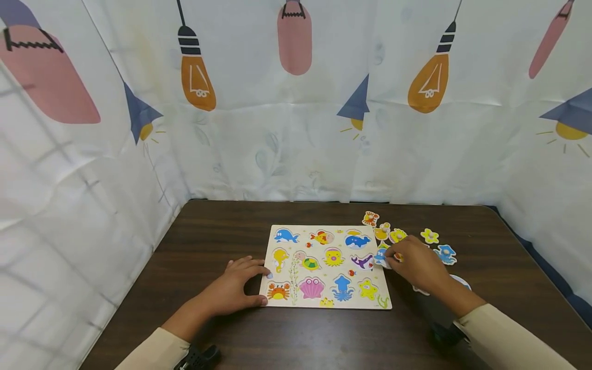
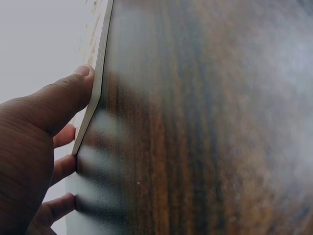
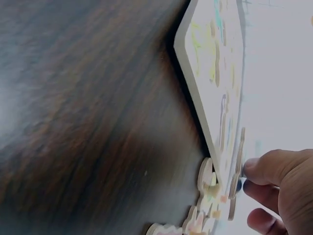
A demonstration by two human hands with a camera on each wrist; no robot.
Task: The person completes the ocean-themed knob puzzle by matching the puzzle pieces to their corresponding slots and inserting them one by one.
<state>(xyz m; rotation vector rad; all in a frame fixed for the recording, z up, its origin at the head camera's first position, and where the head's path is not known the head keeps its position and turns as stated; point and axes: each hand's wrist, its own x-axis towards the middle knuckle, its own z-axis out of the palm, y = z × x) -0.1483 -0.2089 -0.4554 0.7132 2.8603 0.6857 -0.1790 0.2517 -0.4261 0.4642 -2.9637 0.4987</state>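
Observation:
A pale wooden puzzle board [image 1: 330, 302] with sea-animal pictures lies flat on the dark table. My left hand [image 1: 233, 288] rests at its near left corner, the thumb [image 2: 80, 81] against one edge and the spread fingers along the other. At the board's right edge my right hand [image 1: 418, 262] pinches a blue puzzle piece [image 1: 381, 256] with a white rim. In the right wrist view the thumb and forefinger grip a dark knob on that piece [image 3: 238, 161], which stands edge-on to the camera over the board's corner. The picture on its face is partly hidden.
Several loose pieces lie right of the board, including a crab piece [image 1: 370, 219], a yellow flower-shaped piece [image 1: 429, 236] and a blue piece [image 1: 446, 254]. Another white-rimmed piece [image 1: 461, 281] is partly behind the right forearm. A printed curtain [image 1: 296, 154] surrounds the dark table [image 1: 222, 226].

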